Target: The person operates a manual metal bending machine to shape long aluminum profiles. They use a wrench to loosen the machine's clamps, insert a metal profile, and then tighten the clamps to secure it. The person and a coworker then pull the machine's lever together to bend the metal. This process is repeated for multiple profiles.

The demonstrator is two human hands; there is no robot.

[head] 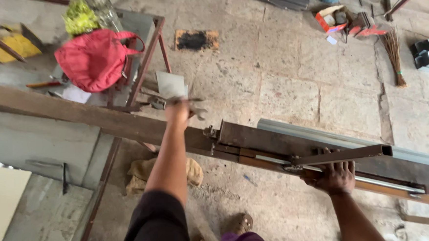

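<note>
Seen from above, a long rusty steel beam (102, 122) running from nine o'clock down toward four o'clock across a stone-paved floor (291, 87). At the centre, left hand (178, 112) stretched forward on the beam's far edge, blurred, fingers closed around a small metal tool (198, 111) whose kind cannot be told; just beyond it, at twelve o'clock of the hand, a small grey metal sheet (170, 83). At four o'clock, right hand (336, 175) pressed on the beam's near side, fingers curled over the edge, just under a square steel tube (346, 154) lying along the beam with its open end toward three o'clock. Behind the tube, a pale grey folded metal strip (333, 138) lying along the beam's far side. Toward eleven o'clock, a metal-framed surface (146, 26) carrying a red bag (94, 58) and a yellow-green bundle (79, 17) above it. At ten o'clock, a yellow container (15, 44). Below the left forearm, near six o'clock, a crumpled tan sack (146, 173) on the floor. At one o'clock, an open red-and-white box (330, 20), and at two o'clock a straw broom (395, 55) lying flat, well apart from both hands. A black scorched patch (196, 40) on the floor at twelve o'clock.
</note>
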